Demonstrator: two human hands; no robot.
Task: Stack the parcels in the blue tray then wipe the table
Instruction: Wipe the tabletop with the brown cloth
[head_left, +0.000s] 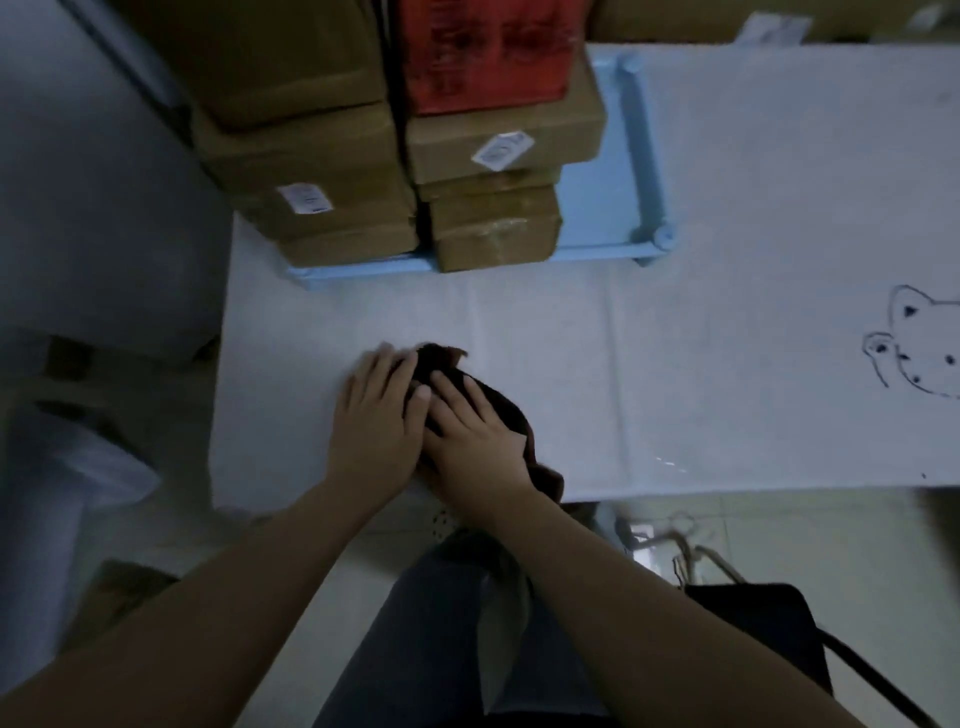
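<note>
A dark brown cloth (503, 411) lies on the white table (701, 395) near its front edge. My left hand (376, 423) and my right hand (470, 434) both press flat on the cloth, side by side, fingers spread. Behind them stands the blue tray (641, 156), its left part filled with two stacks of brown cardboard parcels (311, 171). A red parcel (483, 52) tops the right stack (493, 228). The tray's right part is bare.
A bear face drawing (919, 353) marks the table's cloth at the right. A grey surface (104, 208) borders the table on the left. A dark chair (769, 634) and white hangers (691, 545) sit on the floor at the lower right.
</note>
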